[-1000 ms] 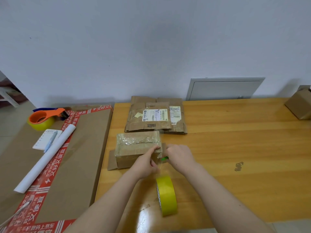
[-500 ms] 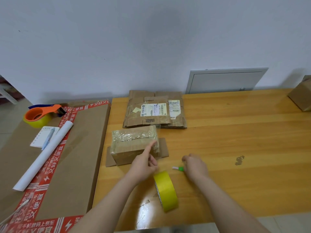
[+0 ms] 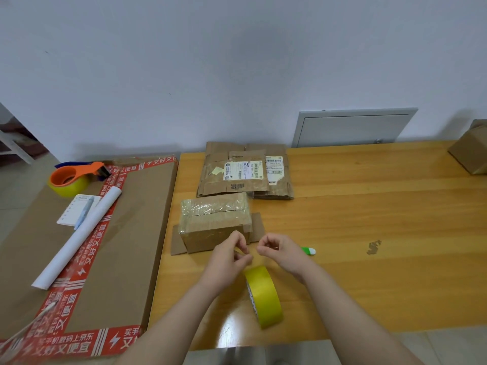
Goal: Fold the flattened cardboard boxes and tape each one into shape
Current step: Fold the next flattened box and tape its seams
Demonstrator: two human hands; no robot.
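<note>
**While the Roll Waits, Two Hands Meet in Front of the Box**

Where the room begins on the left, a large flat carton (image 3: 126, 246) edged in red printed tape carries an orange tape dispenser (image 3: 73, 175), a notepad (image 3: 71, 212) with a pen (image 3: 84, 212) on it, and a white paper roll (image 3: 79, 238) lying at a slant. Its right edge butts against the wooden table (image 3: 369, 259).

Near the table's left end sits the small taped box (image 3: 213, 219), folded up and wrapped in shiny tape, with loose flaps lying flat at both ends. Just behind it, by the wall, lies the stack of flattened boxes (image 3: 237, 172), labels up.

In front of the box, the left hand (image 3: 226, 262) hovers with its fingers curled and the tips pinched. The right hand (image 3: 283, 252) is close beside it, clenched the same way. From here I cannot tell whether a clear strip runs between them.

The yellow tape roll (image 3: 263, 296) stands on edge below the hands, near the table's front. A green cutter (image 3: 308, 250) lies on the wood just right of the right hand. Further right there is a dark mark (image 3: 373, 247), a grey wall panel (image 3: 353, 127) behind, and a brown box (image 3: 471, 151) at the far edge.
</note>
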